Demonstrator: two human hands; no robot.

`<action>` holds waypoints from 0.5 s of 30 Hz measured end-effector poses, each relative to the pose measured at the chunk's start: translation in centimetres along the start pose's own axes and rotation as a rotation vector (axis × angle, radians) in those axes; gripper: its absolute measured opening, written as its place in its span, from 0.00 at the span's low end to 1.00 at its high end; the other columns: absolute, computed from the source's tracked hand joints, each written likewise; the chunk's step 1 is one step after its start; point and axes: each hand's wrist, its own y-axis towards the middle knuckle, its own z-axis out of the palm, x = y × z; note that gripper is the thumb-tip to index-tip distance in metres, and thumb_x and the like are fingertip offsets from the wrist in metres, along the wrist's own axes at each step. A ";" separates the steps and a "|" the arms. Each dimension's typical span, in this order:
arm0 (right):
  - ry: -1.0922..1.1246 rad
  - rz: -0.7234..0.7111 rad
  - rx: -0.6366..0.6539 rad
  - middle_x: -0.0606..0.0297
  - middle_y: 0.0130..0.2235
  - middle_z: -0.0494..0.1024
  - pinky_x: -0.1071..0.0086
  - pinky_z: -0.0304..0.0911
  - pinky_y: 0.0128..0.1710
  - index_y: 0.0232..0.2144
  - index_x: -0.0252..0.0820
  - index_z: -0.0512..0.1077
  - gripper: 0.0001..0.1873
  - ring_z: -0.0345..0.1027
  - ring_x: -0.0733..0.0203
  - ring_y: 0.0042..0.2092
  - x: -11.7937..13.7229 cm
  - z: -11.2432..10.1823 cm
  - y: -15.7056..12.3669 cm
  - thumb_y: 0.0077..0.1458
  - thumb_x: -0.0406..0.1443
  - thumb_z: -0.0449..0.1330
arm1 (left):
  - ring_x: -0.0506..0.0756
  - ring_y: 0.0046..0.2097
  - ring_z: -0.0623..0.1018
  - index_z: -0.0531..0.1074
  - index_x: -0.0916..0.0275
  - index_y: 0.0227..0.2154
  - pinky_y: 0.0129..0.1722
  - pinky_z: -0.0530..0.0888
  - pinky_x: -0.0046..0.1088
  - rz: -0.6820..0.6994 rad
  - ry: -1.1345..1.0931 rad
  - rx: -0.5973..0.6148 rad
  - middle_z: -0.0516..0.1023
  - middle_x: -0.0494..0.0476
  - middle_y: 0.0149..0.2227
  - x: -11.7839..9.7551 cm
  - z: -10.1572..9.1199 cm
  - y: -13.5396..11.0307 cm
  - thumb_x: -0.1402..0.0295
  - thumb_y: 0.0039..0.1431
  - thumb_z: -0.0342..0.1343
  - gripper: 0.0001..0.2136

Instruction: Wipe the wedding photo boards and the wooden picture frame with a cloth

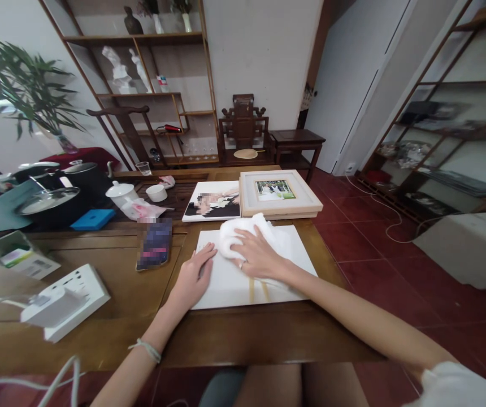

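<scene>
A flat white panel [234,282] lies on the wooden table [141,288] in front of me. My left hand [194,277] lies flat on its left edge, fingers stretched out. My right hand [257,254] presses a crumpled white cloth [243,232] onto the panel's upper part, fingers spread over the cloth and a ring on one finger. Behind the panel sit an unframed photo print [213,200] and a light wooden framed picture [279,192].
A phone [155,244] lies left of the panel. A white power strip [67,299] with cables sits at the near left. Black pots [63,192], a blue box [94,219] and white cups [156,193] crowd the far left. Red tiled floor lies right of the table.
</scene>
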 end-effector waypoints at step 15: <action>0.013 -0.153 0.115 0.51 0.57 0.66 0.39 0.35 0.58 0.46 0.41 0.70 0.16 0.48 0.48 0.62 1.7 -1.0 -2.5 0.57 0.37 0.52 | 0.60 0.59 0.67 0.69 0.68 0.49 0.58 0.63 0.44 0.000 0.002 -0.035 0.70 0.68 0.55 0.1 0.0 0.0 0.67 0.61 0.41 0.19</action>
